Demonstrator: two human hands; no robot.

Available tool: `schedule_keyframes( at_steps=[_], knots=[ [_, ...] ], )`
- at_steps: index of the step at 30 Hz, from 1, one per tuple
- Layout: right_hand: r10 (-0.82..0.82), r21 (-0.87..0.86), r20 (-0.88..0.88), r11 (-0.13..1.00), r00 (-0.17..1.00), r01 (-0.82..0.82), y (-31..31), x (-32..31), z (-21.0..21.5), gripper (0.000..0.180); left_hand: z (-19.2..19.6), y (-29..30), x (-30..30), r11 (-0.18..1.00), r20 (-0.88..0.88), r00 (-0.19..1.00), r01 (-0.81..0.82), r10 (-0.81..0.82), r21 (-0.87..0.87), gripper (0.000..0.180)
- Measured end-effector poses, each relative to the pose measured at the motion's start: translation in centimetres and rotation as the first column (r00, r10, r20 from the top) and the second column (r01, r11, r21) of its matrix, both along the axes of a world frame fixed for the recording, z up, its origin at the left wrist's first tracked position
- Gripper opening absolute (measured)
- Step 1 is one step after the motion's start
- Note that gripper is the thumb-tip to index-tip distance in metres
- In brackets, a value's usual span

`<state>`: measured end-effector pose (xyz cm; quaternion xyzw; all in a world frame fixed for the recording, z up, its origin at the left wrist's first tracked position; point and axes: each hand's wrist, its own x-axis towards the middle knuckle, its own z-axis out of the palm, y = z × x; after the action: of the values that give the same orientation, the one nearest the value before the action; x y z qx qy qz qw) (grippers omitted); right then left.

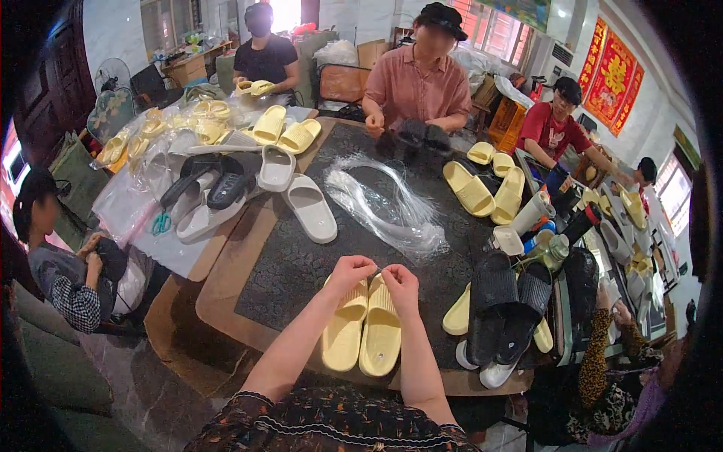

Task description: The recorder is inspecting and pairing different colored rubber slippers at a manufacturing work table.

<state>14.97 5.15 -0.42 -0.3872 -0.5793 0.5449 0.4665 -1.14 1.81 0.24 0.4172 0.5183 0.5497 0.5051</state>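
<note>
A pair of pale yellow slide slippers (pixel 380 339) lies side by side at the table's near edge, toes pointing away from me. Over their straps, my left hand (pixel 351 274) and my right hand (pixel 402 288) meet with thumbs and forefingers pinched together. Whatever is between the fingertips is too small to make out. Beyond my hands lies a looped bundle of thin transparent plastic strands (pixel 349 197) on the dark patterned table mat (pixel 271 279).
Grey slippers (pixel 310 209) and black ones (pixel 228 184) are heaped at left, near teal scissors (pixel 161 223). Black slippers (pixel 493 290) are stacked at right beside a bottle (pixel 556 249). Yellow slippers (pixel 468 188) lie farther back. Several people sit or stand around, one across the table (pixel 418 87).
</note>
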Motion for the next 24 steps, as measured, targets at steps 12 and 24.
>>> schedule_keyframes(
  at_steps=[12,24],
  knots=[
    [-0.043,0.007,0.069,0.999,0.997,0.042,-0.2,-0.2,0.3,0.009,0.9,-0.2,0.6,1.000,0.025,1.000,-0.006,0.006,-0.019,0.014],
    [-0.011,0.006,0.047,1.000,0.999,0.011,0.0,-0.2,-0.5,0.006,0.4,0.1,0.2,0.997,-0.002,0.997,0.074,-0.074,-0.024,0.012]
  ],
)
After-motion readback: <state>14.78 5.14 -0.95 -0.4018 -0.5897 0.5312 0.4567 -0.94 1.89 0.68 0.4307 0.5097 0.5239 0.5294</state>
